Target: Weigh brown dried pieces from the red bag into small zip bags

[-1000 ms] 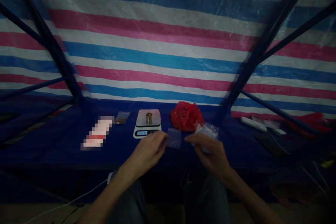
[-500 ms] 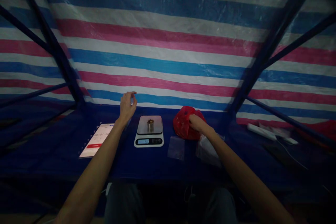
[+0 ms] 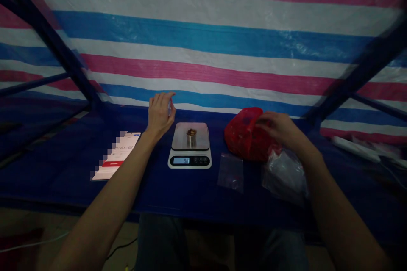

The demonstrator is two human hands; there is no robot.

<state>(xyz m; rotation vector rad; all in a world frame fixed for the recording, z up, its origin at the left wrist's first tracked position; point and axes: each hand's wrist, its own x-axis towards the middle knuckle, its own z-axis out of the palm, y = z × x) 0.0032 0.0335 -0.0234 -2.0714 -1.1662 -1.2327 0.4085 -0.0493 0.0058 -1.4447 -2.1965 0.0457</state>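
My left hand (image 3: 160,114) is raised left of the digital kitchen scale (image 3: 176,152), its fingers curled. A pale, clear bit shows between thumb and fingers, too small to name. On the scale's metal plate stands a small metal cup (image 3: 191,140) heaped with brownish pieces (image 3: 191,131). The display is lit and seems to read 9.8. My right hand (image 3: 278,127) is at the opening of a crumpled red plastic bag (image 3: 243,135), fingers bent and pinching near its rim. What lies inside the bag is hidden.
A phone (image 3: 119,156) with a running timer lies left, partly behind my left forearm. One clear zip bag (image 3: 231,172) lies flat right of the scale. A pile of clear bags (image 3: 284,175) sits under my right forearm. Blue frame bars (image 3: 73,72) and striped sheeting stand behind.
My right hand has come up from within the red bag to its rim. The left hand stays raised, fingers curled. The view has tilted down and come closer to the table.
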